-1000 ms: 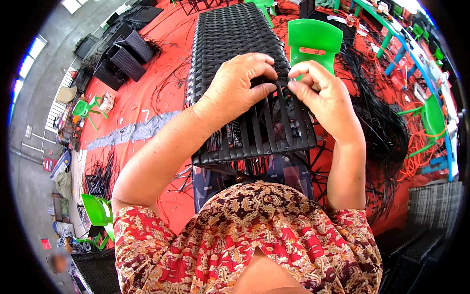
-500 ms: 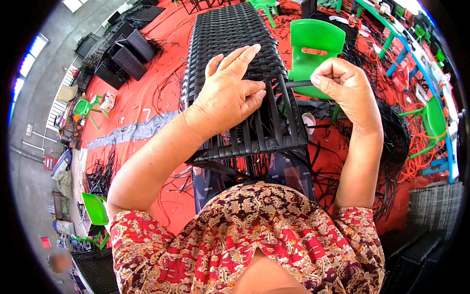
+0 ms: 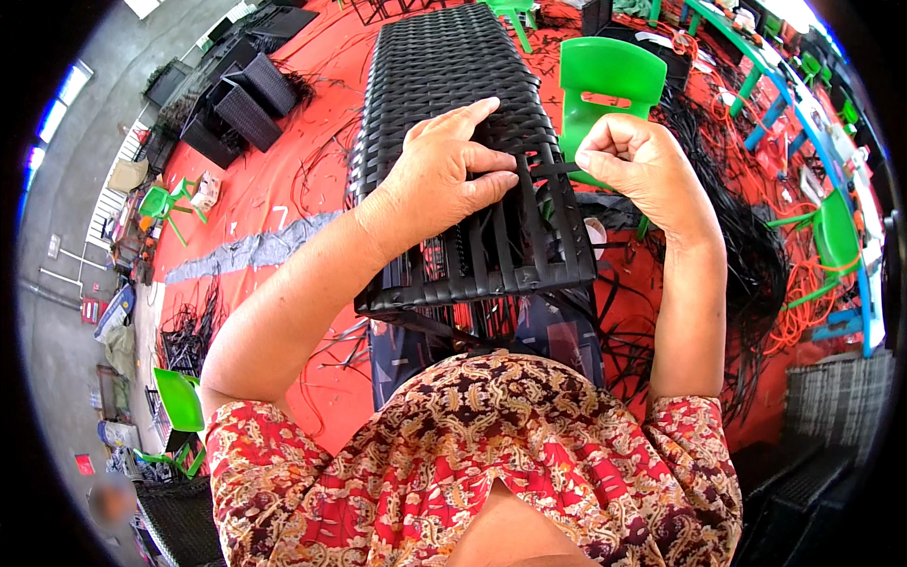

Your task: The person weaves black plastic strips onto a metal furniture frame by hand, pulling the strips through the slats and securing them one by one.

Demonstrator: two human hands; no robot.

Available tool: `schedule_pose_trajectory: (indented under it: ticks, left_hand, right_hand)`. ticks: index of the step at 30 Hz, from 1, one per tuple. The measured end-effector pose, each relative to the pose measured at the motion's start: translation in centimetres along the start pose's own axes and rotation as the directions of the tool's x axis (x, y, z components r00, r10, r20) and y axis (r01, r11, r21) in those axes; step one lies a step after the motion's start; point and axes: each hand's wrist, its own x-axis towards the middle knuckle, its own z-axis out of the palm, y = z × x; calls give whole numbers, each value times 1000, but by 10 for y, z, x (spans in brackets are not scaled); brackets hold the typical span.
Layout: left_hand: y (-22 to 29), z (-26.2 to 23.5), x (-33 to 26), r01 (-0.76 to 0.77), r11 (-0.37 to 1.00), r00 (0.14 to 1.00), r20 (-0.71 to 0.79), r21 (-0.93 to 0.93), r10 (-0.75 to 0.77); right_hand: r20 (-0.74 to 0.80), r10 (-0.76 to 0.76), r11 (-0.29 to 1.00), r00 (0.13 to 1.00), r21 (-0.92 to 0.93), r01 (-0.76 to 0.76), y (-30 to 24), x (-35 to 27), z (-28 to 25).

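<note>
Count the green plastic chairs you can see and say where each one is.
4, perhaps more hidden in the clutter: one green chair just beyond the woven panel, one at far left, one at lower left, one at the right edge.

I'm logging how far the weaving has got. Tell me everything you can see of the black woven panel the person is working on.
The black woven panel is a long rectangular frame wrapped in flat, plastic-looking strips. Its far part is closely woven; the near end shows only lengthwise strips with open gaps between them. It lies lengthwise away from the person, near end over their lap, above red ground. The left hand presses flat on the weave, and the right hand pulls one strip sideways off its right edge. Loose strip ends hang below the near edge.
</note>
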Motion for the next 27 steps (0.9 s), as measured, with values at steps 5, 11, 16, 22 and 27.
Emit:
schedule_pose_trajectory:
  ticks: [5,11,16,22,27]
  left_hand:
    - [-1,4,0,-3,1000,1000,3,9,3]
    - [3,4,-1,3,1000,1000,3,15,-3]
    - [11,-3,11,100,989,991,101,-111,-89]
    - [16,-10,20,245,864,965,198,-441,-173]
    - [6,-24,3,240,553,952,84,-798,-293]
  right_hand:
    - [5,-5,985,1000,-172,6,-17,0,1]
    - [63,55,990,997,-132,-46,-11,4,9]
    - [58,62,988,996,138,-69,17,-1,13]
    - [-144,-349,895,926,-344,284,7,-5,15]
    - [-27,-379,858,925,-384,341,-8,12,35]
